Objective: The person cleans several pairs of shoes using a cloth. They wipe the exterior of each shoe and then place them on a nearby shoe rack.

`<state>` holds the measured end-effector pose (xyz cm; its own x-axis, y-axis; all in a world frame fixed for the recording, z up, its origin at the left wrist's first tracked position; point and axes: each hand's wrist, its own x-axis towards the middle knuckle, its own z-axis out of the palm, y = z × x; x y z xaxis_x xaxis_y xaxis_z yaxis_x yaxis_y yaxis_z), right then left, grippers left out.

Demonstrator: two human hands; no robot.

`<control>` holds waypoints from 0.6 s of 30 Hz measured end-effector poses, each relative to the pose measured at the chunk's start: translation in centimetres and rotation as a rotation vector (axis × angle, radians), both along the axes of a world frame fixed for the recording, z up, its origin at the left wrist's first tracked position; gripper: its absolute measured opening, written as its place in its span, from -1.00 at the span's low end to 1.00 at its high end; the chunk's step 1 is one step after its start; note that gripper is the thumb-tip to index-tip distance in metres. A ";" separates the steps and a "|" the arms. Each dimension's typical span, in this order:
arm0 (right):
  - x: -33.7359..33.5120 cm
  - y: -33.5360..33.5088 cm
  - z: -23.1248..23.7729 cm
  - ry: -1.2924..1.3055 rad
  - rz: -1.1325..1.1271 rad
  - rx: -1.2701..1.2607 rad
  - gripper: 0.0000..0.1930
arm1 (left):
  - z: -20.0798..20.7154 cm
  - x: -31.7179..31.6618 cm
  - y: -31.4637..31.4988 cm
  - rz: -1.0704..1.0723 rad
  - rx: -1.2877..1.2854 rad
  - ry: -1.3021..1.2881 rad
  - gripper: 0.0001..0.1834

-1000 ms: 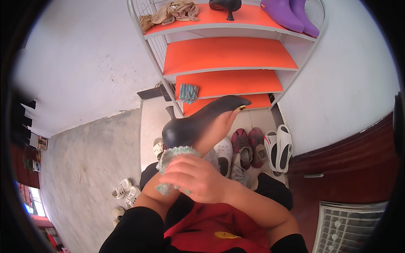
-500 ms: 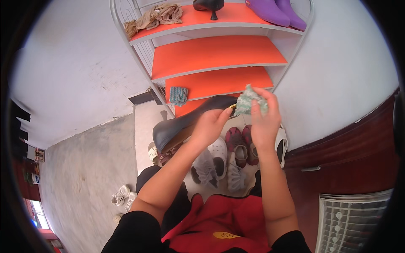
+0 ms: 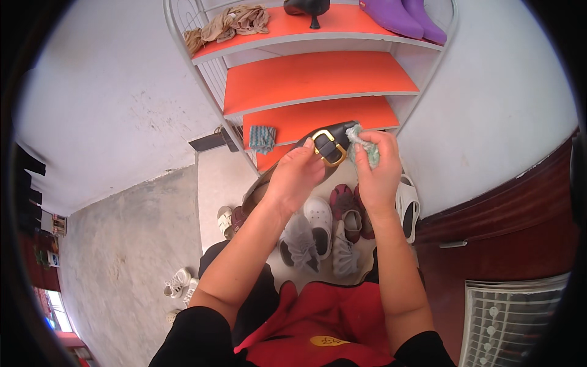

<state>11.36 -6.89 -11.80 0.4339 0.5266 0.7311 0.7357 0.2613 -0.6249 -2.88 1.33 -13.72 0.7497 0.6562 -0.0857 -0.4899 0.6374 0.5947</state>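
My left hand (image 3: 298,172) is closed around the side of a black shoe (image 3: 331,148) with a large gold buckle near its pointed toe. The shoe's heel end reaches back toward the lower left, partly behind my hand. In my right hand (image 3: 380,168) is a bunched green and white cloth (image 3: 365,151), pinched between the fingers and touching the shoe's toe. A folded teal patterned cloth (image 3: 262,139) lies on a low orange shelf, left of the shoe.
A shoe rack (image 3: 318,79) with orange shelves stands ahead. Its top holds purple boots (image 3: 403,17), a black heeled shoe (image 3: 306,8) and beige cloth (image 3: 235,23). Below my hands sit several shoes, including a white clog (image 3: 318,214). White sneakers (image 3: 177,282) stand at left.
The shoe has turned, so its gold buckle and toe now face me. My right hand has brought the cloth against the toe.
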 end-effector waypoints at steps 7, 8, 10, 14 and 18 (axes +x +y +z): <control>-1.7 -0.2 -0.9 0.204 0.104 -0.087 -0.81 | 1.3 0.1 -0.4 0.070 -0.234 -0.256 -0.71; -1.9 -0.3 -0.6 0.283 0.118 -0.094 -0.81 | 1.4 0.2 -0.2 0.092 -0.223 -0.252 -0.71; -2.4 -0.4 -0.8 0.356 0.161 -0.123 -0.82 | 1.2 0.2 -0.1 0.116 -0.226 -0.261 -0.72; -3.6 -0.2 -2.1 0.337 0.269 -0.220 -0.80 | 0.5 0.0 0.3 0.192 -0.288 -0.292 -0.77; -5.1 -0.7 -3.0 0.235 0.402 -0.421 -0.78 | 0.8 -0.5 1.0 0.244 -0.247 -0.302 -0.81</control>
